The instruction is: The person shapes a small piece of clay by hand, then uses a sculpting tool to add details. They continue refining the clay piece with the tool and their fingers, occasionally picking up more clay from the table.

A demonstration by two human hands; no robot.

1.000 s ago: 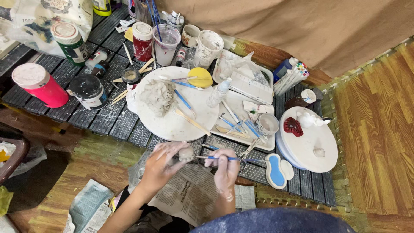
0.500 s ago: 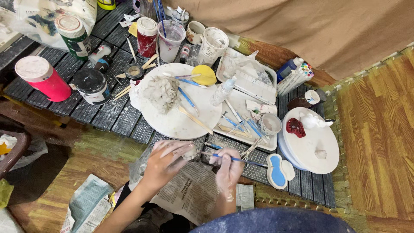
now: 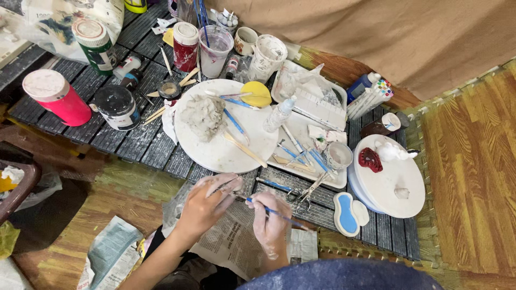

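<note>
My left hand [image 3: 207, 203] is curled around a small grey lump of clay, mostly hidden by the fingers, held over a sheet of newspaper [image 3: 236, 241] on my lap. My right hand [image 3: 270, 221], dusted with white clay, holds a thin blue-handled tool [image 3: 279, 214] whose tip points at the left hand. Just beyond both hands sits a round white board [image 3: 226, 147] with a big grey clay mound [image 3: 202, 115], a wooden stick and blue tools on it.
A low black slatted table [image 3: 140, 142] holds a pink jar [image 3: 56, 98], a black jar [image 3: 116, 107], a green can [image 3: 95, 38], cups, scissors [image 3: 306, 192], a white tray [image 3: 301, 161], and a white turntable [image 3: 389, 182] with red and white figures. Wood floor lies right.
The camera view has shifted slightly. Both hands stay together over the newspaper, the left fingers closing further over the clay while the blue tool remains at it.
</note>
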